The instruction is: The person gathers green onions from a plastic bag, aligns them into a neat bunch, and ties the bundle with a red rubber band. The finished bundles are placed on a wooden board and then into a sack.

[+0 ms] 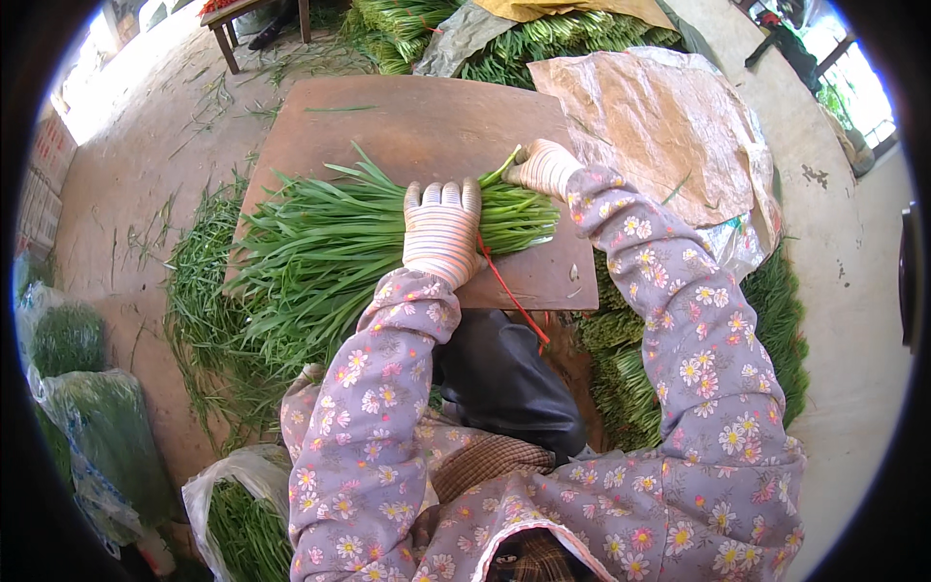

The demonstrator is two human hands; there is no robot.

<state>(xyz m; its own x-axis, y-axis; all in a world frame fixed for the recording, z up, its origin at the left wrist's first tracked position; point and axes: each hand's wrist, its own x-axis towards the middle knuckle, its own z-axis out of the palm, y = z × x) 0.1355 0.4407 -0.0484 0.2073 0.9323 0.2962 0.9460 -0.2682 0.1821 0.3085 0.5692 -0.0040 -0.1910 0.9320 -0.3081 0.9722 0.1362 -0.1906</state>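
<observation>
A thick bunch of long, flat green leaves, probably garlic chives [313,240], lies across a brown wooden board [436,109]. Its pale cut ends point right, and the loose leaves fan out left past the board's edge. My left hand [441,231], in a striped knit glove with dark fingertips, is clasped over the stems. At the stem end, my right hand [542,169], gloved alike, pinches a green stalk [498,171] that slants up out of the bunch. From under my left hand, a red tie strip [513,287] trails down over the board's near edge.
Loose leaves [207,291] are heaped on the floor left of the board. Bagged greens [109,436] stand at lower left. Stacked bundles [625,364] lie right, beside a crumpled plastic sheet [654,131]. More bundles [567,44] and a wooden table [225,14] are beyond.
</observation>
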